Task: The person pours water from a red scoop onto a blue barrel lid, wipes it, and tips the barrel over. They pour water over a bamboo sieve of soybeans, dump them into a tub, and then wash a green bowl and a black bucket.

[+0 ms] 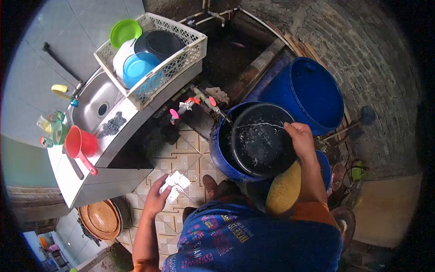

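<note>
Suds fleck the inside of the black pan [263, 140] resting on the blue bucket [222, 152]. Your right hand [299, 138] grips its rim; your left hand [156, 199] is closed on a foamy white sponge [176, 181]. Scrubbing looks done, rinsing barely started.

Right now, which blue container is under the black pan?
The smaller blue bucket; the right hand holds the black pan over it. The bigger blue barrel behind stands uncovered. The left hand holds a white cloth.
</note>
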`<action>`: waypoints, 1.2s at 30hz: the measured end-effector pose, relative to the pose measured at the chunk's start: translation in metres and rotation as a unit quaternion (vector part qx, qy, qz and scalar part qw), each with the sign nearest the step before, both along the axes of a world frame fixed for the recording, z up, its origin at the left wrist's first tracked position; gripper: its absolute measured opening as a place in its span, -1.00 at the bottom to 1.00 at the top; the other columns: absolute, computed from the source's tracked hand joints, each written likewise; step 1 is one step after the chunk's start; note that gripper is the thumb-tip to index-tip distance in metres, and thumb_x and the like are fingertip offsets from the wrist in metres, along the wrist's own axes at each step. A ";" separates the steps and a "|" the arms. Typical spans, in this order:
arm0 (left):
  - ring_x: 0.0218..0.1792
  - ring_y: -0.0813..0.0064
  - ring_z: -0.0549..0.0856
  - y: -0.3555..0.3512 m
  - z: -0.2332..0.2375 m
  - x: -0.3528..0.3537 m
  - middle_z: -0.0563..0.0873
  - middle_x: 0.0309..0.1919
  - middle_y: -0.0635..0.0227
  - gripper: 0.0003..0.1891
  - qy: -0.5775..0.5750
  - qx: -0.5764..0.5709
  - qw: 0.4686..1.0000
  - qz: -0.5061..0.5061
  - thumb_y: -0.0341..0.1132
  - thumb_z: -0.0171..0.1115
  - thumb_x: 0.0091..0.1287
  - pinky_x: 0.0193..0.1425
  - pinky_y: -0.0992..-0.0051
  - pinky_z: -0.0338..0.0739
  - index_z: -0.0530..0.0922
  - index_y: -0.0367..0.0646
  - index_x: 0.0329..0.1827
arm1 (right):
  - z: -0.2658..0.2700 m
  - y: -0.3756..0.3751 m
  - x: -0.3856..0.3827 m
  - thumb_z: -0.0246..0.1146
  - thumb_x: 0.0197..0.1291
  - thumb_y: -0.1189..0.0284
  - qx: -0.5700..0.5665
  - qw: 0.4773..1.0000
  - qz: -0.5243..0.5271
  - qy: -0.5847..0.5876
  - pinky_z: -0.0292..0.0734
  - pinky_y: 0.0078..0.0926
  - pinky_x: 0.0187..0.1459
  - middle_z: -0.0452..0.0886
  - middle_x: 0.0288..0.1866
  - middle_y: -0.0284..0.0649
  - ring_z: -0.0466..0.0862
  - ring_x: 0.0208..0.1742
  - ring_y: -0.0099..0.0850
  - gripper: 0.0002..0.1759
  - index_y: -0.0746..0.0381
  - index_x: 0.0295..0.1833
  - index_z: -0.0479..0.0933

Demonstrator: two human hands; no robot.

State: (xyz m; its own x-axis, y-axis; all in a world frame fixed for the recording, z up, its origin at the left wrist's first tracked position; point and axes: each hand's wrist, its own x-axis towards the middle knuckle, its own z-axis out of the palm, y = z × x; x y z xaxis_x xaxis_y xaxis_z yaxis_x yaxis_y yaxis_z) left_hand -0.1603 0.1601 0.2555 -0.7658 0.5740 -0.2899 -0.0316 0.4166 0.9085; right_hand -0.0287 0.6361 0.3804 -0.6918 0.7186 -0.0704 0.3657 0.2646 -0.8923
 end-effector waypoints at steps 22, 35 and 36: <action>-0.58 0.13 0.63 0.022 0.110 0.051 0.58 -0.67 0.15 -0.61 0.118 0.059 0.974 0.185 -0.05 0.32 0.23 -0.47 0.24 0.43 0.51 -0.20 -0.54 | 0.001 -0.274 -0.128 0.23 0.22 0.45 0.115 0.828 0.547 0.044 0.12 -0.40 -0.58 0.27 -0.74 -0.18 0.23 -0.68 -0.51 -0.58 0.34 -0.66 0.32; -0.46 0.01 0.68 -0.222 0.023 0.160 0.64 -0.59 0.05 -0.51 -0.001 -0.057 0.866 0.496 0.09 0.26 0.21 -0.39 0.17 0.50 0.55 -0.22 -0.54 | -0.257 -0.509 -0.089 0.02 0.43 0.03 -0.371 0.759 0.434 -0.314 0.62 -0.23 -0.10 0.63 0.00 -0.26 0.66 -0.04 -0.32 -0.55 0.13 0.18 0.45; -0.48 0.04 0.68 -0.245 0.021 0.174 0.64 -0.60 0.07 -0.49 -0.004 -0.067 0.847 0.528 0.13 0.25 0.21 -0.39 0.19 0.50 0.56 -0.22 -0.55 | -0.263 -0.531 -0.089 0.01 0.45 0.07 -0.341 0.752 0.440 -0.353 0.63 -0.20 -0.16 0.64 -0.02 -0.28 0.67 -0.07 -0.33 -0.59 0.13 0.16 0.45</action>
State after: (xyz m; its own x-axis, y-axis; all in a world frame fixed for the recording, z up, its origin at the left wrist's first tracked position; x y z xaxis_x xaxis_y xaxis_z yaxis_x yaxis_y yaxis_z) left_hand 0.0134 -0.0849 0.2763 -0.8290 -0.4683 -0.3057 -0.4571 0.2522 0.8529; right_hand -0.1180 0.1049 0.1175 -0.4948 -0.3655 -0.7884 0.7637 0.2501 -0.5952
